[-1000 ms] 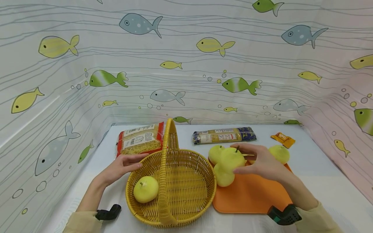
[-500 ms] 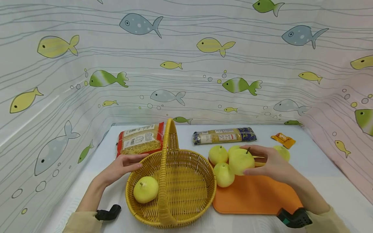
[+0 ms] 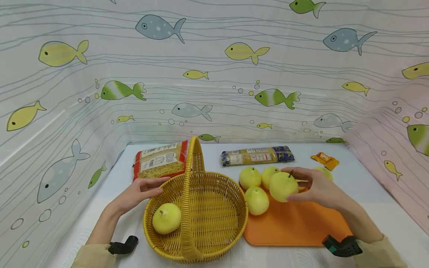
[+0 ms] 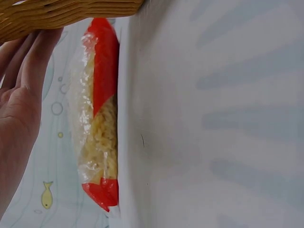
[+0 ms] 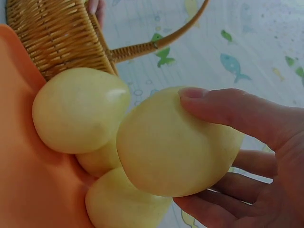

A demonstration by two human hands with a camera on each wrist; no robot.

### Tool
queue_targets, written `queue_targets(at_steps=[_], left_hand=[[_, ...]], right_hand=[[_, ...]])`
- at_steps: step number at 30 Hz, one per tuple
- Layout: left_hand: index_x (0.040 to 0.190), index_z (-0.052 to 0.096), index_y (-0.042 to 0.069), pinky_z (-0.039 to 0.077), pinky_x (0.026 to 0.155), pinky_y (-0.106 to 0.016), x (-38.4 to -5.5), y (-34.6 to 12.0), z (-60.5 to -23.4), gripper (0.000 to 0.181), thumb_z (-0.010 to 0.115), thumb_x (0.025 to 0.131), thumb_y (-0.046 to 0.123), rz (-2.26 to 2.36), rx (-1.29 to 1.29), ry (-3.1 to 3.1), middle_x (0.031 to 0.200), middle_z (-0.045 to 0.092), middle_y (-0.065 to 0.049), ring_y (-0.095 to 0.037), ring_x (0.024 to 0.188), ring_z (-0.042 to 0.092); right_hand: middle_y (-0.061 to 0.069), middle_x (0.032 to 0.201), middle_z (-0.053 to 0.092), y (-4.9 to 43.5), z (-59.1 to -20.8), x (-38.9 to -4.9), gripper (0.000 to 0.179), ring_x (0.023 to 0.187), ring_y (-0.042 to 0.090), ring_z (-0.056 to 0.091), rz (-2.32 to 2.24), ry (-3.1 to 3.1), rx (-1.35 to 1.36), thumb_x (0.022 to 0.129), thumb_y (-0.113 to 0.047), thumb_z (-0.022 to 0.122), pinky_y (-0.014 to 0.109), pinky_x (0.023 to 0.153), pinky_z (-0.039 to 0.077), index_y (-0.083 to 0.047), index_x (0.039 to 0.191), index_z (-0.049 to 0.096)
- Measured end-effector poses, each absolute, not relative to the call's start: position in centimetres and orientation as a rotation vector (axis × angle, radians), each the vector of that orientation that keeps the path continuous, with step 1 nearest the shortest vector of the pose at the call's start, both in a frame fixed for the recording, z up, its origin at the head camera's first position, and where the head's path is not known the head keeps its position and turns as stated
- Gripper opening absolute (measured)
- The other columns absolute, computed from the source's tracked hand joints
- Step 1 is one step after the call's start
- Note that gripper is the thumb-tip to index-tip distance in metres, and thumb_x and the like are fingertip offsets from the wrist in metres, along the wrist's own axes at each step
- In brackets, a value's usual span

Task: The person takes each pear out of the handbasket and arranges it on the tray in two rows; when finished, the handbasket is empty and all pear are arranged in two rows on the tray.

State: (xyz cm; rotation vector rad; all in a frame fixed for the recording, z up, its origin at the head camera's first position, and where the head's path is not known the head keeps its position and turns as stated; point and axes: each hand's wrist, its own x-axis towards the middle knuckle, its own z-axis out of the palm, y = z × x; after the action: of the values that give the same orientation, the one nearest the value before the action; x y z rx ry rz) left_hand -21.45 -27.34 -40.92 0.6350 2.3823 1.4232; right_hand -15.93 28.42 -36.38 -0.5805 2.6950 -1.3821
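Observation:
My right hand [image 3: 313,188] holds a pale yellow pear [image 3: 283,187] with a dark stem, thumb on one side and fingers on the other, over the orange tray [image 3: 295,227]. In the right wrist view the held pear [image 5: 175,142] hangs close beside several other pears. On the tray's left side sit a front pear [image 3: 257,201] and a back pear [image 3: 249,178]. My left hand [image 3: 142,191] touches the left rim of a wicker basket [image 3: 214,219] with extended fingers; its fingertips meet the basket's underside edge in the left wrist view. One pear [image 3: 166,218] lies inside the basket.
Behind the basket lies a red-ended bag of pasta [image 3: 161,160]. A long pack of spaghetti [image 3: 257,155] is at the back middle, with a small orange packet [image 3: 325,160] to its right. The basket's tall handle [image 3: 188,193] arches over its middle. Fish-print cloth surrounds the table.
My right hand has moved to the right with the pear, away from the basket, uncovering pears on the tray's left. My left hand has stayed at the basket rim.

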Motion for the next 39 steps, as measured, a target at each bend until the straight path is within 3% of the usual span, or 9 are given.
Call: queue_targets(at_steps=[12, 28, 39], left_hand=[[0.145, 0.055, 0.017, 0.047, 0.094, -0.021, -21.4, -27.3, -40.9, 0.044, 0.061, 0.101, 0.022, 1.425, 0.61, 2.375, 0.145, 0.055, -0.014, -0.003, 0.119, 0.06], [0.144, 0.056, 0.017, 0.046, 0.094, -0.02, -21.5, -27.3, -40.9, 0.045, 0.061, 0.101, 0.023, 1.414, 0.611, 2.386, 0.145, 0.055, -0.015, -0.001, 0.12, 0.059], [0.145, 0.054, 0.014, 0.043, 0.096, -0.018, -21.4, -27.2, -40.8, 0.045, 0.06, 0.101, 0.02, 1.447, 0.611, 2.361, 0.145, 0.055, -0.014, 0.003, 0.122, 0.054]], right_hand=[[0.006, 0.131, 0.063, 29.7, -38.3, -16.9, 0.069, 0.114, 0.002, 0.06, -1.272, 2.653, -0.678, 0.073, -0.027, 0.09, 0.025, 0.09, 0.053, -0.015, 0.135, 0.062], [0.002, 0.134, 0.064, 29.9, -39.8, -17.6, 0.071, 0.116, 0.007, 0.062, -1.216, 2.472, -0.74, 0.072, -0.028, 0.09, 0.023, 0.095, 0.05, -0.012, 0.136, 0.062], [0.014, 0.142, 0.056, 30.1, -39.8, -17.7, 0.07, 0.119, 0.003, 0.059, -1.174, 2.366, -0.767, 0.078, -0.025, 0.087, 0.022, 0.095, 0.05, -0.009, 0.14, 0.057]])
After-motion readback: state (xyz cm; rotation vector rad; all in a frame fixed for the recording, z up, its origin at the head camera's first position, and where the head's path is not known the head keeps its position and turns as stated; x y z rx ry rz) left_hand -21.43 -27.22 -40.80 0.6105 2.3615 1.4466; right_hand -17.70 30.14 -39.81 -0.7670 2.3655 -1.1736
